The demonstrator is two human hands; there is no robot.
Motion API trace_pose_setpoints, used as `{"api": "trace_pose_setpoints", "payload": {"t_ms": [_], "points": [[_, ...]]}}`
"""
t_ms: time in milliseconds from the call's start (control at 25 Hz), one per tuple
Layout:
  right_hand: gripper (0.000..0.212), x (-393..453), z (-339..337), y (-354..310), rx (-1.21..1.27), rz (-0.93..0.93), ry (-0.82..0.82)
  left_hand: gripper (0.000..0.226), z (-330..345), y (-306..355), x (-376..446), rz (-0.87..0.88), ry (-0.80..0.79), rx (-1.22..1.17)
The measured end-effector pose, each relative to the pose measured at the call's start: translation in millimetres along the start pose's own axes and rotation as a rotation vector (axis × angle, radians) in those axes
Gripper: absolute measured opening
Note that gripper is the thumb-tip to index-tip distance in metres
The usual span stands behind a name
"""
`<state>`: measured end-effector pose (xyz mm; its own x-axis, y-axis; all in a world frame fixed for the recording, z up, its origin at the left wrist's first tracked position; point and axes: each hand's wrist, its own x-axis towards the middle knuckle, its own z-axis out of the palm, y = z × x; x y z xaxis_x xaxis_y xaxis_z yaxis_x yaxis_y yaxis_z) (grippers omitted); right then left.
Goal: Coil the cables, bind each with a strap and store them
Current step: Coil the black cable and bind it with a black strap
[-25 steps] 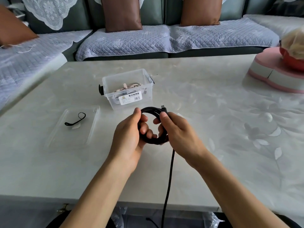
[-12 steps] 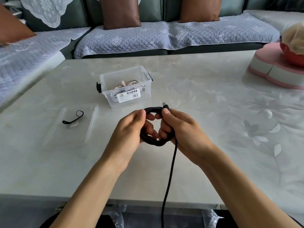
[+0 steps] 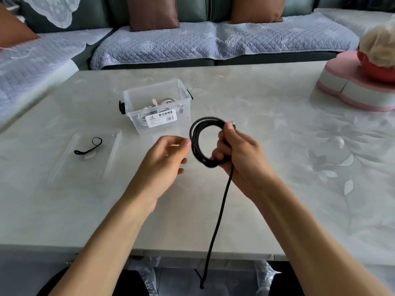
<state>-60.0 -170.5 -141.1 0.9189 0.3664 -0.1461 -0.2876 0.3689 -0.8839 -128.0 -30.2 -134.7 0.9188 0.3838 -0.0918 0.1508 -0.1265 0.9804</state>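
A black cable (image 3: 197,139) is wound into a round coil above the table. My right hand (image 3: 237,152) grips the coil's right side, with the plug end poking up past the thumb. The cable's loose tail (image 3: 218,218) runs down from that hand and over the table's front edge. My left hand (image 3: 164,161) hovers just left of the coil, fingers loosely curled and holding nothing. A black strap (image 3: 88,146) lies on a clear lid (image 3: 64,159) to the left. The clear storage box (image 3: 158,106) holds bundled white cables.
A pink and white heart-shaped box (image 3: 352,90) with a red bowl on it stands at the right rear. A sofa with quilted covers (image 3: 213,41) runs behind and left of the pale table (image 3: 277,189).
My left hand has let go of the coil and pulled back to the left. The right hand now holds the coil alone, turned more face-on.
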Motion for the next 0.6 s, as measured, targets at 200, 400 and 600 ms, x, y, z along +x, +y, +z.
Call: {"api": "trace_pose_setpoints", "payload": {"t_ms": [200, 400, 600], "points": [[0.032, 15.9, -3.3, -3.1, 0.231, -0.046, 0.228, 0.035, 0.1, 0.8, -16.4, -0.019, -0.441, 0.237], [0.031, 20.6, -2.3, -3.1, 0.233, -0.07, 0.305, 0.017, 17.6, -6.3, -24.8, -0.037, -0.683, 0.409], [0.031, 18.4, -8.4, -6.2, 0.208, -0.058, 0.306, 0.012, 12.3, -7.0, -22.5, -0.06, -0.65, 0.392]]}}
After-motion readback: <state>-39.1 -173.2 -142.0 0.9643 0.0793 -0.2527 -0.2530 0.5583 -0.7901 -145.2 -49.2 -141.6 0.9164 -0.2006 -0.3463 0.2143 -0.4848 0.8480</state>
